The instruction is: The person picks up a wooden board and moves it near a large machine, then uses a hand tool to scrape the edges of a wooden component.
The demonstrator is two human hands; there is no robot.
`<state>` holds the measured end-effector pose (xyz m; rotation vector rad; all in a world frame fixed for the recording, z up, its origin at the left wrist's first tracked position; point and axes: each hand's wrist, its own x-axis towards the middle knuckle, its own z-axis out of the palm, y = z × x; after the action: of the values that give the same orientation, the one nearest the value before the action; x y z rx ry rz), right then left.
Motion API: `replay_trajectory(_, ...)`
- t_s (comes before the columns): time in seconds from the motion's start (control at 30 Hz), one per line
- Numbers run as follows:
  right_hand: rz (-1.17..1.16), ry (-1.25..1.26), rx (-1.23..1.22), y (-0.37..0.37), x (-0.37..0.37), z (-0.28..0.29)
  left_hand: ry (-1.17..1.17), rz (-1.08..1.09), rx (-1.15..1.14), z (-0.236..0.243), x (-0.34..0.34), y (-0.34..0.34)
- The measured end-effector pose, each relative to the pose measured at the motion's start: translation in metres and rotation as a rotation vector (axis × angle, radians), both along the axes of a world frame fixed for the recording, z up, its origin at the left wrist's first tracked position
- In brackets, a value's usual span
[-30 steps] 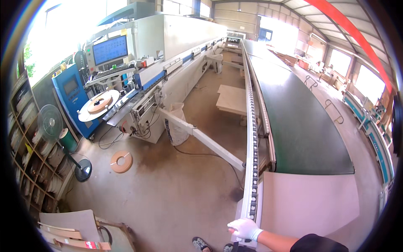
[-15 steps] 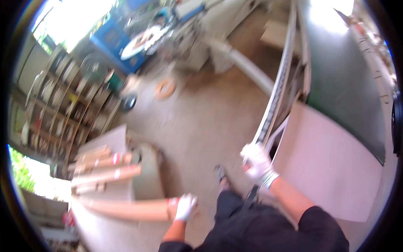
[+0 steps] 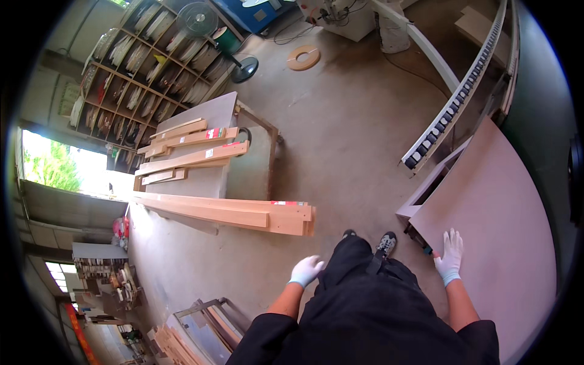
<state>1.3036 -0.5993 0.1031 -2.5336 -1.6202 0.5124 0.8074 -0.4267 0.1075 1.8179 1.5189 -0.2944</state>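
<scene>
My right hand (image 3: 450, 252), in a white glove, lies flat with its fingers stretched out on a large pale pinkish panel (image 3: 499, 243). Its thumb is at the panel's left edge, beside a small dark and teal part (image 3: 427, 250). In the air left of my legs is my gloved left hand (image 3: 306, 270), fingers loosely bent and nothing visible in them. The nearest thing to it is a bundle of long wooden boards (image 3: 243, 214), whose end lies a little farther off, apart from the hand.
More boards (image 3: 194, 158) rest on a low table (image 3: 230, 109) at left. Beyond stand a shelf rack (image 3: 131, 85), a fan (image 3: 198, 21) and a tan coil (image 3: 303, 58) on the floor. A roller rail (image 3: 450, 115) ends ahead right; a framed stack (image 3: 207, 325) is lower left.
The view has turned and sharpened. My left hand was at the boards' end and is now away from it. My right hand has moved from the roller rail's end onto the panel and flattened.
</scene>
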Motion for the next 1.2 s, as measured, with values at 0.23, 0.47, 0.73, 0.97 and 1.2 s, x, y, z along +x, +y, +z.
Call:
replay_trajectory(0.23,-0.274,-0.087,-0.027,0.034,-0.025,-0.023,-0.057,0.512,-0.039,-0.073,-0.069,0.003)
replay_trajectory(0.47,-0.311,-0.055,-0.152,0.037,0.005,-0.029,-0.992,1.494,-0.439,-0.061,0.062,0.054)
replay_trajectory(0.73,-0.178,0.118,-0.147,0.037,-0.055,0.004,-1.225,1.128,-0.672,-0.046,0.115,0.029)
replay_trajectory(0.97,-0.005,0.255,-0.349,0.018,-0.126,0.013,-1.136,1.409,-0.937,-0.067,0.088,0.012)
replay_trajectory(1.2,-0.143,0.315,-0.472,0.005,-0.137,0.026,-1.349,1.829,-0.768,-0.065,0.012,0.054)
